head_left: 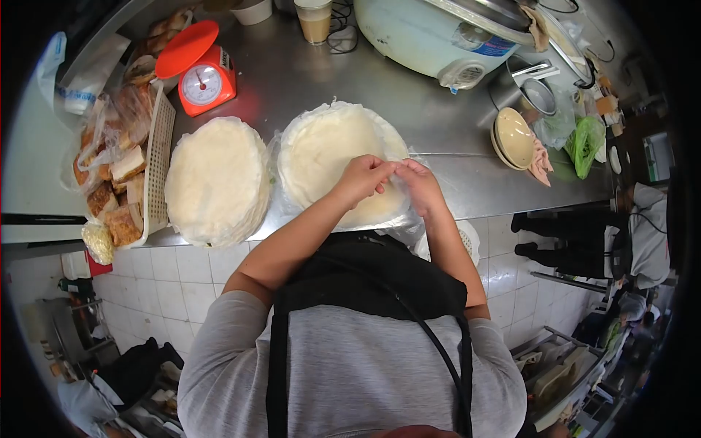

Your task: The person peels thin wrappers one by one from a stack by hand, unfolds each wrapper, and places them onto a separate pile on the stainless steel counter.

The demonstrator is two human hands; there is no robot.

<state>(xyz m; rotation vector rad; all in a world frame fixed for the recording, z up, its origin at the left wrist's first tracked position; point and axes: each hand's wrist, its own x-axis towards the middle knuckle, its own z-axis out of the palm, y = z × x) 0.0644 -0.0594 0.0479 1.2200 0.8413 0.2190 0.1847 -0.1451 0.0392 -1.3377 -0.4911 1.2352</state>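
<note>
Legible text: none | scale dial (202, 85), scale's side label (224, 58), appliance's blue label (496, 45): too small

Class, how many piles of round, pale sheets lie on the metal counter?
2. The first pile lies beside the white basket; the second pile is right of it, partly covered by the left hand and right hand.

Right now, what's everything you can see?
Scale: one, red, back left
Basket: one, cream, left
Bread: several, brown, in basket
Flat rounds: two stacks, cream, left and middle
Cup: one, beige, back
Tub: one, white, back
Cooker: one, pale green, back
Pot: one, silver, right
Bowls: two, yellow, right
Cloth: one, pink, right
Bag: one, green, right
Table: one, silver, middle
Tiles: many, white, floor
People: at least two, light tops, edges
Rest: too small or blurred
Left hand: one, bare, over middle stack
Right hand: one, bare, beside left
</note>
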